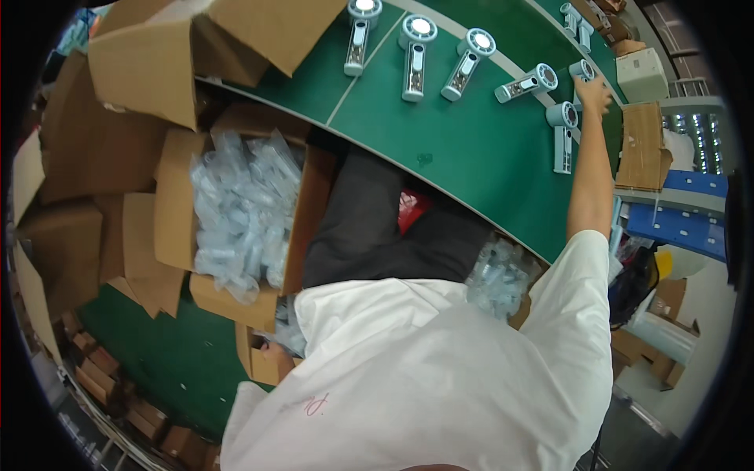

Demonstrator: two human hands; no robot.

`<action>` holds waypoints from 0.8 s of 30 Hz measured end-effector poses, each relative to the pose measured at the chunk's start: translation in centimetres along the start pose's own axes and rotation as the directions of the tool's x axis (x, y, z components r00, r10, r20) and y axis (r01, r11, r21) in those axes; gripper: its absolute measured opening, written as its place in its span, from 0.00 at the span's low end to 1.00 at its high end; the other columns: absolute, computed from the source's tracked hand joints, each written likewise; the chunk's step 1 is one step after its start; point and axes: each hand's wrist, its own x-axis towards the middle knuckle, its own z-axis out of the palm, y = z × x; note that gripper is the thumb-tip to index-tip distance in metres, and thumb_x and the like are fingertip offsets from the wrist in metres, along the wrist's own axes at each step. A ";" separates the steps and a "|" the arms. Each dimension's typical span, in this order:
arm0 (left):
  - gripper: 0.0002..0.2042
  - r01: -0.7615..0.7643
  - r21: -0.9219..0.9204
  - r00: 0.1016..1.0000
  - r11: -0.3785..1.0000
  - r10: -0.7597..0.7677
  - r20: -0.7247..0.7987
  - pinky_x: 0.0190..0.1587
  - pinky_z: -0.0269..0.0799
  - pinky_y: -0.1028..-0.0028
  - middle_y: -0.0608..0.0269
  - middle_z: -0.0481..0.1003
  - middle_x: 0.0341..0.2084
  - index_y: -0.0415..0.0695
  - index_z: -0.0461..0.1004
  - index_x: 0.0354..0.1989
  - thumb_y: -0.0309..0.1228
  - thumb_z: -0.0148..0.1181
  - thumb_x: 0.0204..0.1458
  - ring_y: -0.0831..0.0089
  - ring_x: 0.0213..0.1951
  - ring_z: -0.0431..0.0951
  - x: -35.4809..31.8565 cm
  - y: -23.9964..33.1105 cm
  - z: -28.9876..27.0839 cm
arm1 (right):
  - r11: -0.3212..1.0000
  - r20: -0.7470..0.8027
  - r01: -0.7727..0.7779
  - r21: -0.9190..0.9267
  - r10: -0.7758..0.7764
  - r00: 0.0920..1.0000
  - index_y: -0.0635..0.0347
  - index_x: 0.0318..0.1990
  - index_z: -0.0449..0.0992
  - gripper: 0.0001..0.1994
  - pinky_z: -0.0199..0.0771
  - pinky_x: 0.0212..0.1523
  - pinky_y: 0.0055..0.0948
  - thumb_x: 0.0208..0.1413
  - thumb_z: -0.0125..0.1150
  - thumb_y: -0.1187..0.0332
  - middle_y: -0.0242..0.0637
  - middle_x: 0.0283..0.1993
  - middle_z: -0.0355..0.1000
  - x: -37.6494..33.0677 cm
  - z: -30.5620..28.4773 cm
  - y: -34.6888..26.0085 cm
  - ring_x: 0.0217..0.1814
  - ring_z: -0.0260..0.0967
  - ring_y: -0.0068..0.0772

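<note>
My right hand (594, 93) is stretched far out over the green conveyor belt (440, 133), with its fingers closed around the handle of a pale blue handheld fan (582, 69). Several more such fans lie in a row on the belt, one (562, 135) just below that hand and another (526, 82) to its left. My left hand (276, 357) is low by my side, at the edge of a cardboard box, mostly hidden by my white shirt. Its fingers touch clear plastic bags (289, 334), and their grip is not visible.
An open cardboard box (169, 212) full of clear bagged items stands to my left. More empty boxes (141, 71) are stacked behind it. Further bags (499, 275) lie under the belt's edge. Blue crates (683, 228) and cartons (644, 145) stand at the right.
</note>
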 end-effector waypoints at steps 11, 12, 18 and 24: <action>0.09 -0.871 -0.393 0.490 0.295 0.458 -0.742 0.48 0.70 0.74 0.60 0.75 0.41 0.41 0.74 0.45 0.23 0.58 0.56 0.71 0.41 0.73 -2.2 48.9 -16.8 | 0.968 -0.173 0.032 0.249 0.012 0.985 0.58 0.58 0.72 0.28 0.71 0.54 0.45 0.56 0.59 0.50 0.47 0.55 0.74 -2.3 3.0 13.8 0.54 0.72 0.54; 0.09 -0.949 -0.298 0.298 0.103 0.607 -0.737 0.46 0.70 0.76 0.62 0.74 0.41 0.42 0.74 0.44 0.22 0.59 0.55 0.73 0.40 0.72 -4.4 54.5 -18.5 | 0.955 -0.194 0.050 0.293 0.008 0.981 0.58 0.58 0.73 0.26 0.72 0.54 0.44 0.57 0.58 0.51 0.46 0.55 0.75 -4.0 3.7 16.1 0.54 0.73 0.53; 0.16 -0.914 -0.183 -0.391 -0.361 0.906 0.161 0.45 0.75 0.66 0.58 0.78 0.42 0.40 0.75 0.46 0.17 0.52 0.49 0.62 0.41 0.78 -6.0 81.3 -20.3 | 0.908 -0.341 0.036 0.418 0.120 0.933 0.59 0.58 0.73 0.21 0.72 0.52 0.41 0.63 0.54 0.57 0.46 0.53 0.76 -14.9 3.2 18.3 0.52 0.74 0.51; 0.33 -0.959 0.095 -0.135 -0.268 0.723 0.678 0.54 0.73 0.62 0.51 0.70 0.55 0.40 0.68 0.58 0.24 0.67 0.36 0.55 0.52 0.74 1.2 95.8 -6.5 | 0.898 -0.351 -0.048 0.437 0.220 0.910 0.61 0.60 0.72 0.21 0.73 0.52 0.41 0.66 0.53 0.56 0.48 0.54 0.75 -24.5 1.6 17.5 0.52 0.74 0.51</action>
